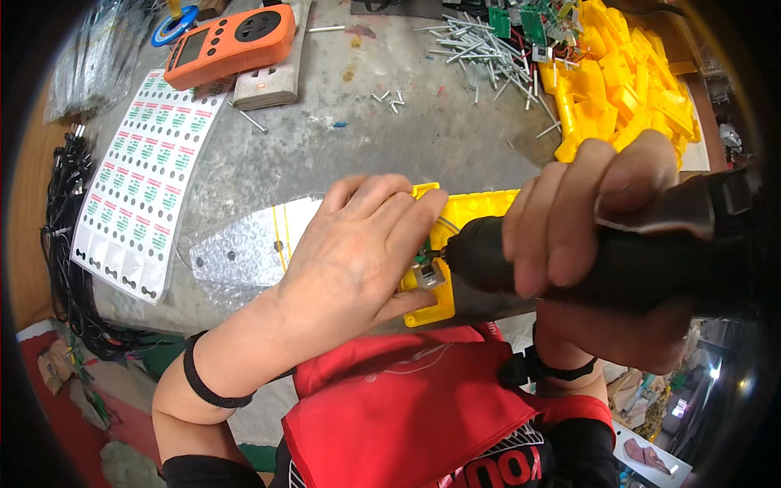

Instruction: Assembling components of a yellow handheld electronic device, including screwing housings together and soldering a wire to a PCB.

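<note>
Pressing flat, left hand [358, 252] pins yellow plastic part [464, 213]; right hand [586, 211] grips black power screwdriver [618, 260]. Bubble-wrap bag [236, 252] lies beneath, contents unclear.

Your driver [618, 260] is matt black plastic; the yellow housing [464, 213] is smooth glossy plastic, on a rough, scuffed grey table [366, 138].

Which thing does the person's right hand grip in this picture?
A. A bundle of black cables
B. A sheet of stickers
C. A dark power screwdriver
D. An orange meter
C: the right hand wraps around the dark power screwdriver, whose tip meets the yellow plastic part that the left hand presses down, while the orange meter and the sheet of stickers lie untouched farther off on the table.
</note>
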Motion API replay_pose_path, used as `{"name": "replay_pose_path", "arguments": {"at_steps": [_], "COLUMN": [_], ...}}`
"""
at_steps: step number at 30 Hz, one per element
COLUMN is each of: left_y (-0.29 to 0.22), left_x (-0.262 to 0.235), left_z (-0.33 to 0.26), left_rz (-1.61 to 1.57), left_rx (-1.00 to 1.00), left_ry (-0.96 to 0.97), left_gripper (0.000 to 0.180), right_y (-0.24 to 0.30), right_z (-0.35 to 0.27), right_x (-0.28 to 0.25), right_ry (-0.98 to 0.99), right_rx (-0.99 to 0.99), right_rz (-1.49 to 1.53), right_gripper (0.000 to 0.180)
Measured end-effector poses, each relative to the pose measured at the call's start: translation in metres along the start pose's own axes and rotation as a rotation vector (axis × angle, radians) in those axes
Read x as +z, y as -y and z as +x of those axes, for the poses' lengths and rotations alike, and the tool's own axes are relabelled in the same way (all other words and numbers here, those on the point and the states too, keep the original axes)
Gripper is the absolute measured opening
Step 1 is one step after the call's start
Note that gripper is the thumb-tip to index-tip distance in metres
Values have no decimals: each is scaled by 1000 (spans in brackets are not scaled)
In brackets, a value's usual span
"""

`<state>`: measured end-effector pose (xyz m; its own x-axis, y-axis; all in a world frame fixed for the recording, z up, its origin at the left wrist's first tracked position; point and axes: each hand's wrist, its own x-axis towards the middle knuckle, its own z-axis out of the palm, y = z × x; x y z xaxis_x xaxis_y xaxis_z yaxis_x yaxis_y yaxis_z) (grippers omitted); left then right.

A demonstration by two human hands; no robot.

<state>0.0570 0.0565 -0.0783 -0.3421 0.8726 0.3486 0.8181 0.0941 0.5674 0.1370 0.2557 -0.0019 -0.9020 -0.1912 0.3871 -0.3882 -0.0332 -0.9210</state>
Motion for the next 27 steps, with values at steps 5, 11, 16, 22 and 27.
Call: {"name": "replay_pose_path", "arguments": {"at_steps": [5, 11, 16, 22, 27], "left_y": [4, -5, -1, -17, -9], "left_x": [5, -13, 11, 0, 4], "left_z": [9, -1, 0, 0, 2], "left_rz": [-14, 117, -115, 83, 71], "left_rx": [-32, 114, -41, -60, -129], "left_ry": [103, 33, 82, 31, 180], "left_gripper": [83, 80, 59, 76, 86], "right_y": [-24, -36, -14, -30, 16], "right_z": [-4, -1, 0, 24, -3], "right_x": [19, 43, 42, 24, -27], "right_ry": [-337, -237, -396, -428, -617], "right_rx": [23, 217, 148, -31, -158], "right_rz": [238, 226, 368, 389, 405], "right_gripper": [37, 53, 29, 75, 51]}}
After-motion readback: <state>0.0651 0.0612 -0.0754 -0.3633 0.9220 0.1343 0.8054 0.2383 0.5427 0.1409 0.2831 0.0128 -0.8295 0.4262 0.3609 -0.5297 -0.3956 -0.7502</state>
